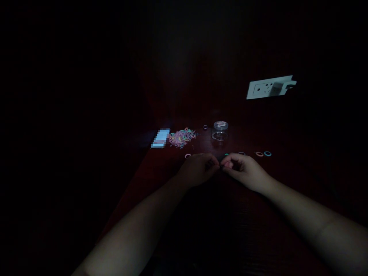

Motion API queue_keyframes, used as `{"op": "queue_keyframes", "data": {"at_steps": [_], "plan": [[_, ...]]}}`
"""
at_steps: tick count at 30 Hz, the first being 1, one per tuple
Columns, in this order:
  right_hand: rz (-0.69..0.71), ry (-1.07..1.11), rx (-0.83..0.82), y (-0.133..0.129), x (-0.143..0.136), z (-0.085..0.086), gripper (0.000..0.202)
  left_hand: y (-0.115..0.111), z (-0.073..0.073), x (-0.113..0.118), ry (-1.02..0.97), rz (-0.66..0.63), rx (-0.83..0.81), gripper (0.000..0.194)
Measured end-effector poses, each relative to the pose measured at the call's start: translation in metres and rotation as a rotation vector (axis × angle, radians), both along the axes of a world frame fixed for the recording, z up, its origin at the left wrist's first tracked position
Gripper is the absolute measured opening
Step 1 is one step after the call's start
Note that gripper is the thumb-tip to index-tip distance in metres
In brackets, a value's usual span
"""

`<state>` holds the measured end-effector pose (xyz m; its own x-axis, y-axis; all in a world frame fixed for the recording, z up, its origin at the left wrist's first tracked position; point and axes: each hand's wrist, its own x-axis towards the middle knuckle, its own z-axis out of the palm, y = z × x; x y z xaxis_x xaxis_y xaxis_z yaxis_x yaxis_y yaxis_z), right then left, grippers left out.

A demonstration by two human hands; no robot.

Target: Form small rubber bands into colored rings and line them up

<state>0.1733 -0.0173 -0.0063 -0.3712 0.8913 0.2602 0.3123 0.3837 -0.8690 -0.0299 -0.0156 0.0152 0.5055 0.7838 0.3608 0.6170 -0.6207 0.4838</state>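
Observation:
My left hand (199,168) and my right hand (244,170) meet fingertip to fingertip low over the dark red table. Both are closed in a pinch around something small and dark that I cannot make out. A pink ring-shaped band (188,156) lies just beyond my left hand. Past my right fingers, a green band (227,155) and a bluish band (241,153) are partly hidden. To the right of that hand lie an orange band (259,154) and a teal band (267,153).
A lidded clear jar (220,134) stands beyond my hands, with a small dark ring (205,127) to its left. Farther left are a pile of colourful thin strands and bands (183,138) and a lit phone (161,138). A wall socket (263,89) holds a plug. The surroundings are very dark.

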Motion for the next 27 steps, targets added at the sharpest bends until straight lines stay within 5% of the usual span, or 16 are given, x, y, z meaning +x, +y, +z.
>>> {"op": "queue_keyframes", "data": {"at_steps": [27], "plan": [[-0.056,-0.073,0.157,0.001,0.004,0.0039,0.015,-0.0013,0.001,-0.0014,-0.065,-0.022,-0.074,0.01]]}}
